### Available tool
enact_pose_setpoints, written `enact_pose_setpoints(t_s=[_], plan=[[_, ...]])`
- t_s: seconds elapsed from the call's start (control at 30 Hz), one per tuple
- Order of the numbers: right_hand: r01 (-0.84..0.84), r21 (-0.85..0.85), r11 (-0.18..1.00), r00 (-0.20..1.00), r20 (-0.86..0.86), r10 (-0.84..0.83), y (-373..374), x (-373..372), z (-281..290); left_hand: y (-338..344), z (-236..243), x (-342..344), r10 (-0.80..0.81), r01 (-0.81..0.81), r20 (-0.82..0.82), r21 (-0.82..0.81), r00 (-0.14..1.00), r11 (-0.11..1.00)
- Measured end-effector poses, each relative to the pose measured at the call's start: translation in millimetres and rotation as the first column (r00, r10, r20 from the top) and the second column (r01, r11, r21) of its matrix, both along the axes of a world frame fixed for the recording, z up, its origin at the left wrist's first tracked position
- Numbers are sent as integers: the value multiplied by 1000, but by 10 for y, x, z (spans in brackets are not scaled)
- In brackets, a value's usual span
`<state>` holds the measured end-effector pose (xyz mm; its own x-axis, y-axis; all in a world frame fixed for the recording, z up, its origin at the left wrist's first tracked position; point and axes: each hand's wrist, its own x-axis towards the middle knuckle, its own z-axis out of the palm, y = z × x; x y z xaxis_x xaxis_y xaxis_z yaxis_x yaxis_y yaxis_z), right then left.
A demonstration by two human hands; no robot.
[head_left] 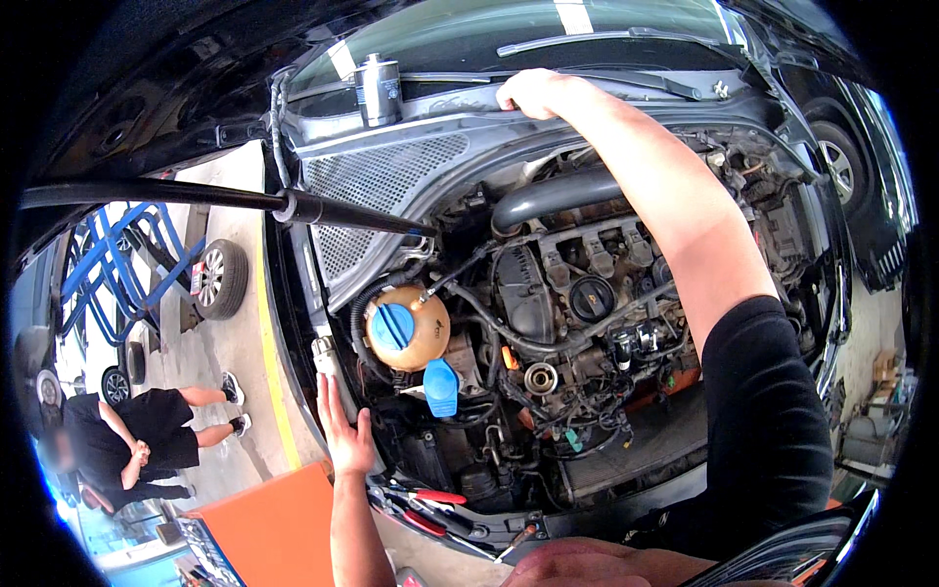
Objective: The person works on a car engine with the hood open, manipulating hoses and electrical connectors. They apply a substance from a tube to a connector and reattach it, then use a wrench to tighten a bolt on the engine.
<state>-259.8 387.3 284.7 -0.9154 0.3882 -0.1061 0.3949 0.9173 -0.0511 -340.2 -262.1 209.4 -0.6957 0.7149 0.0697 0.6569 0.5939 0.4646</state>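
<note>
Leaning over the open engine bay [587, 323], the person reaches far: the right hand [533, 93] rests at twelve o'clock on the grey plastic cowl panel below the windscreen [411, 137], fingers curled loosely over its edge and holding nothing. The left hand [344, 435] lies flat at seven o'clock on the dark front edge of the bay, fingers spread wide, empty, just beside a pale cylindrical part [328, 357].

I judge the risks to be a slip of the stretched right arm onto the engine's hard edges, or a nudge to the silver metal canister [380, 90] standing upright on the cowl at eleven o'clock, which could topple.

The engine looks dusty, hoses tangled. A round yellowed coolant tank with a blue cap [403, 328] sits near the left hand. Red-handled tools [435, 509] lie at six o'clock.
</note>
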Motion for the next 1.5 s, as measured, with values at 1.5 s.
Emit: enact_pose_setpoints(t_s=[1.5], plan=[[124, -16, 992, 980, -156, -125, -35, 152, 155, -54, 2, 1, 17, -17, -2, -10, 1000, 1000]])
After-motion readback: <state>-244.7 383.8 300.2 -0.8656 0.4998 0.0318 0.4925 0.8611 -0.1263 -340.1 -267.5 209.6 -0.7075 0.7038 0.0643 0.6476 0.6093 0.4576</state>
